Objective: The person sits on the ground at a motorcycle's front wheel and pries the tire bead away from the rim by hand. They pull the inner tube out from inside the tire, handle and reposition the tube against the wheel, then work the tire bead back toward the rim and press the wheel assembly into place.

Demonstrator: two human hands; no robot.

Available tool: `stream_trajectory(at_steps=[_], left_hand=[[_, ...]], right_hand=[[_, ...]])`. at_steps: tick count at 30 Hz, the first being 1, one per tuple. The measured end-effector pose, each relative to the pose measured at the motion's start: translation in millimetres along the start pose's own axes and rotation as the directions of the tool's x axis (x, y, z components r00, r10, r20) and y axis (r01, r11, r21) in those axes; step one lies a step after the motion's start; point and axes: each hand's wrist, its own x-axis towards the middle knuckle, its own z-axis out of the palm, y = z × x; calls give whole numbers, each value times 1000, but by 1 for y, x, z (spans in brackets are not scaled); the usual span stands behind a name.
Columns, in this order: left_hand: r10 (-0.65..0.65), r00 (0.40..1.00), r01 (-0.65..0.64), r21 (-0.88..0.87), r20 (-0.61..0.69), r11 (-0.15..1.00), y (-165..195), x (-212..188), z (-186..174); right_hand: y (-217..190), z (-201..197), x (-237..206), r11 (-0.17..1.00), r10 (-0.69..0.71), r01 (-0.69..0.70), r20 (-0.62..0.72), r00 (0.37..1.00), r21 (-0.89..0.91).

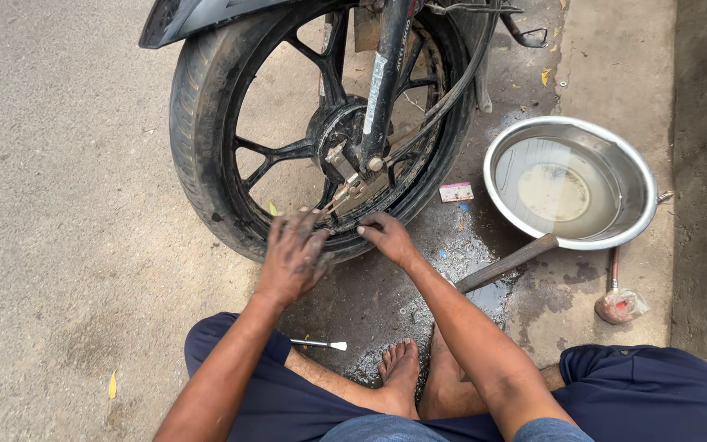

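A motorcycle wheel (206, 164) with a black tyre and black spoked rim stands upright on the ground in front of me. My left hand (292, 255) lies flat on the tyre's bottom edge, fingers spread, slightly blurred. My right hand (388, 237) presses on the lower rim beside it, fingers curled onto the tyre. Neither hand holds a tool. The hub and brake arm (345, 155) sit above my hands, behind the fork leg (386, 82).
A steel basin (644, 192) of water sits at the right. A wooden handle (507, 263) lies under it, and a screwdriver (615, 295) beside it. A small tool (321, 345) lies by my bare feet (403, 372). Wet patch on the ground.
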Motion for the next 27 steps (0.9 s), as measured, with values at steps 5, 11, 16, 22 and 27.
stream_trajectory(at_steps=[5,11,16,22,27], left_hand=[[-292,767,437,132,-572,890,-65,37,-82],[-323,779,336,-77,-538,939,-128,36,-62],[-456,762,465,-102,-460,879,-164,17,-11],[-429,802,298,-344,-416,890,-161,21,-15],[-477,878,426,-503,29,752,-103,45,-65]], right_hand=[[0,-35,9,986,163,-169,-190,968,-14],[-2,-111,19,680,377,115,480,792,-724],[37,-182,-29,336,668,-95,166,726,-937],[106,-178,-114,45,460,198,197,866,-979],[96,-192,-114,128,542,217,252,802,-968]])
